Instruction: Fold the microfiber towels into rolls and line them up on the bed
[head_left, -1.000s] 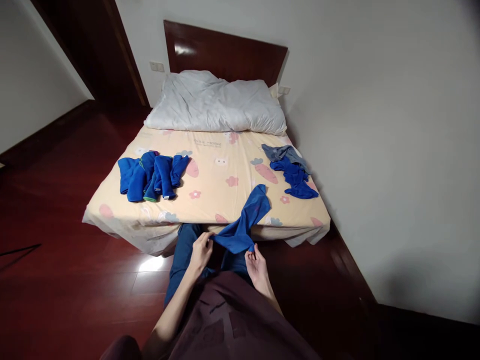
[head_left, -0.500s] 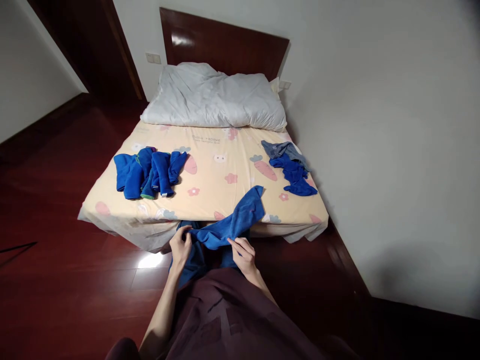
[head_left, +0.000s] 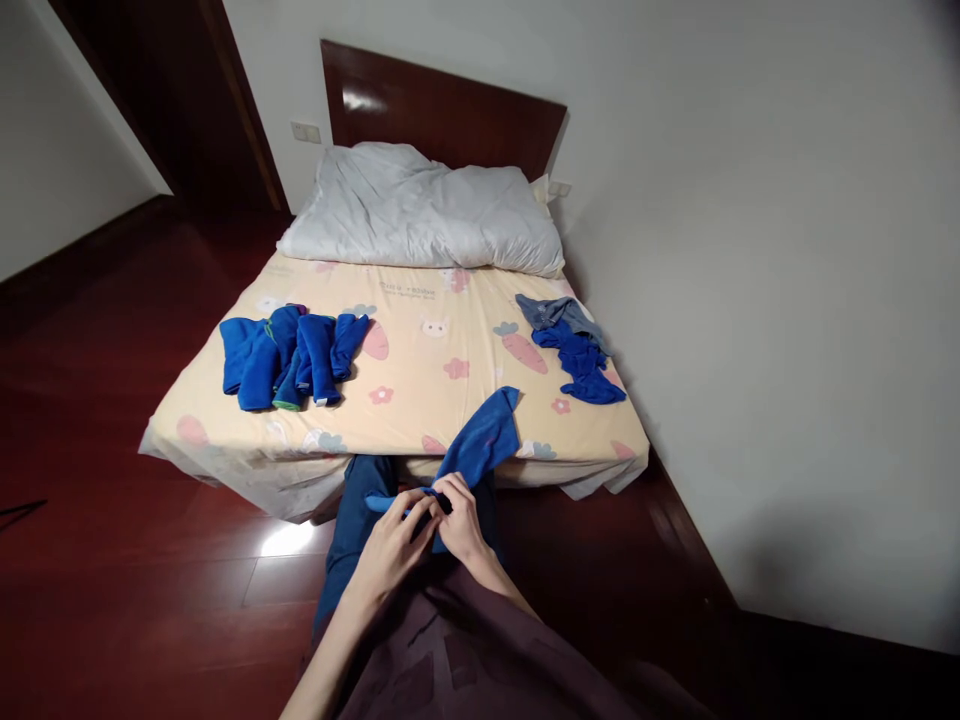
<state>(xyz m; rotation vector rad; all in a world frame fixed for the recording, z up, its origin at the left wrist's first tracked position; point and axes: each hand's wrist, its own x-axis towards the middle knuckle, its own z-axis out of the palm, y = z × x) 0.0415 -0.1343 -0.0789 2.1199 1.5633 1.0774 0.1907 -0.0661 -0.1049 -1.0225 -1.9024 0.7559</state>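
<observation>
Drawn together since earlier, left hand (head_left: 397, 543) and right hand (head_left: 462, 525) curl nearly closed on the blue cloth (head_left: 484, 435), which I judge uneven pulling could twist.

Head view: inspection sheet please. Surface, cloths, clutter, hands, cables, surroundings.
Surface: patterned bedsheet, lightly creased.
Cloths: held cloth, blue; left pile, blue, folded; right pile, blue, crumpled, with grey cloth at its far end.
Clutter: white bedding bunched near headboard.
Hands: left hand and right hand close together, gripping held cloth.
Cables: unclear; thin dark object, left edge.
Surroundings: red-brown floor; pale wall at right.
</observation>
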